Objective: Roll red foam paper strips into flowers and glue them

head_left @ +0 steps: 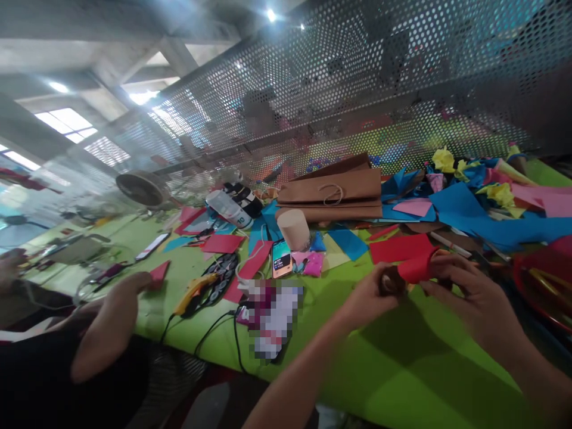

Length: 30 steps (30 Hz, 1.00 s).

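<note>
Between my two hands, above the green table, is a piece of red paper bent into a curve. My left hand grips its left end, with the fingers curled round it. At the other end, the fingers of my right hand pinch the paper's edge. Something brown shows inside the curl near my left fingers, too hidden to name. Just behind my hands lies a flat red sheet.
A yellow glue gun, phones, a cream roll, brown paper bags and a bottle lie on the green table. Scraps of blue paper pile up right. A co-worker's hand holds red paper at left.
</note>
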Motion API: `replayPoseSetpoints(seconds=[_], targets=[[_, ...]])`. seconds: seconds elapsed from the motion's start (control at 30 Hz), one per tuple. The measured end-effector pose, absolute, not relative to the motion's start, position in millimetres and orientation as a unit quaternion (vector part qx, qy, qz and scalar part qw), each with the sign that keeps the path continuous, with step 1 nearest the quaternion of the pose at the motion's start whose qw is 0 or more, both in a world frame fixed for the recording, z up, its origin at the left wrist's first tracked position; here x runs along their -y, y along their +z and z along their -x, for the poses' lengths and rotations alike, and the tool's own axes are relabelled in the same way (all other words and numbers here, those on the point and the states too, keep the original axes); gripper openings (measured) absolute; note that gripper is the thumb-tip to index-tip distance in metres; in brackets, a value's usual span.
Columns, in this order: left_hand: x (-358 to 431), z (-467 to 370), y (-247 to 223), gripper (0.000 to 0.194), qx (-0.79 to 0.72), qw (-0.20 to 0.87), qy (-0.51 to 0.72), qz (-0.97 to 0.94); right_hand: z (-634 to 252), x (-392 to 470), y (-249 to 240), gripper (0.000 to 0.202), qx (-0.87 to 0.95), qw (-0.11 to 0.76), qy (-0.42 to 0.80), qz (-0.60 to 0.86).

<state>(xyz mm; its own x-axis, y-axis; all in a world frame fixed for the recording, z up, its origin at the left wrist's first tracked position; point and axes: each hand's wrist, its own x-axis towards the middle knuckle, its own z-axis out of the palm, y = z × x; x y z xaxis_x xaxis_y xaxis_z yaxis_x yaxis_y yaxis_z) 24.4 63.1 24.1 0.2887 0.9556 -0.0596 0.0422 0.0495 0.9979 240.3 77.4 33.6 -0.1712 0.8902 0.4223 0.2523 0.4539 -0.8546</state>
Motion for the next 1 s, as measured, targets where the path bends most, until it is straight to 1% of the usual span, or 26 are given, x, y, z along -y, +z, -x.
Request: replayPoseSetpoints(seconds=[0.07,0.13,0.23,0.37,0.47,0.57,0.77,0.87,1.0], targets=[[-61,-30,22,0.045,-0.451,0.578,0.388,-0.558,-237,-76,30,0.008,0.729,0.487,0.284,0.389],[-59,-33,19,0.043,-0.450,0.578,0.385,-0.561,-234,-75,24,0.008,0.757,0.471,0.256,0.375],[-57,-36,19,0.045,-0.430,0.595,0.390,-0.556,-231,-75,16,0.007,0.776,0.439,0.247,0.379],[-54,-33,30,0.066,-0.413,0.612,0.374,-0.562,-232,-76,17,0.012,0.765,0.424,0.283,0.393],[-53,-31,38,0.073,-0.408,0.606,0.363,-0.578,-235,-78,27,0.016,0.751,0.421,0.327,0.390],[-54,-30,40,0.072,-0.410,0.588,0.362,-0.596,-238,-79,35,0.019,0.753,0.397,0.353,0.388],[-54,-30,35,0.068,-0.430,0.551,0.339,-0.630,-237,-76,29,0.018,0.786,0.355,0.324,0.388],[-55,-29,30,0.062,-0.425,0.572,0.334,-0.617,-235,-75,26,0.016,0.795,0.352,0.314,0.381],[-55,-30,24,0.051,-0.432,0.624,0.344,-0.553,-234,-76,33,0.016,0.782,0.387,0.306,0.380]])
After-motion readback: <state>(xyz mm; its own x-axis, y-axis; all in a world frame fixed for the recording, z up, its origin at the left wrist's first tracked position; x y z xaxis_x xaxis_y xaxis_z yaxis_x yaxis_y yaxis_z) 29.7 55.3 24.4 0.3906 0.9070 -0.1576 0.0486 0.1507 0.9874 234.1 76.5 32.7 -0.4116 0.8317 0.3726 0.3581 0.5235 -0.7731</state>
